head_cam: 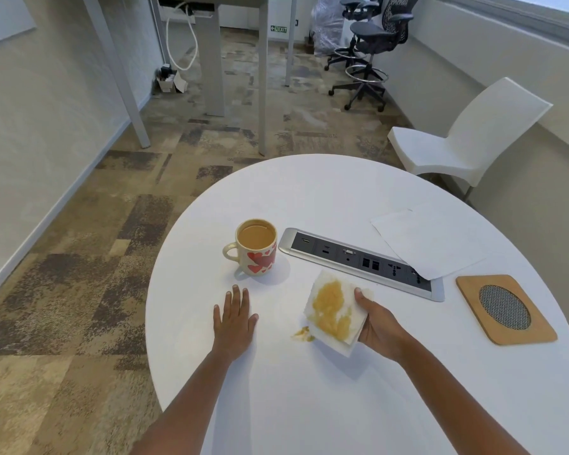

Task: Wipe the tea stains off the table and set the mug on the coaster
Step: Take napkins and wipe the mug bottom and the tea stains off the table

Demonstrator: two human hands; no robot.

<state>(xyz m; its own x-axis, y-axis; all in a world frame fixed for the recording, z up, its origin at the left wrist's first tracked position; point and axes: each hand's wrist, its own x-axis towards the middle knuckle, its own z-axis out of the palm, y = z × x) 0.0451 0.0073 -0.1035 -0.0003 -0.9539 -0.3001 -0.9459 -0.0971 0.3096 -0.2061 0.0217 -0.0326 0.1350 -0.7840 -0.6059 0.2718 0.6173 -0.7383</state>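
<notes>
A cream mug with red hearts stands full of tea on the round white table, left of centre. My left hand lies flat and open on the table just in front of the mug. My right hand holds a folded white paper towel, tilted up so its brown tea-soaked face shows. A small brown tea stain sits on the table by the towel's lower left corner. The square wooden coaster with a round mesh centre lies at the right, with nothing on it.
A recessed power and data socket strip runs across the table between mug and coaster. White paper sheets overlap its right end. A white chair stands beyond the table's right side. Desk legs and office chairs are farther back.
</notes>
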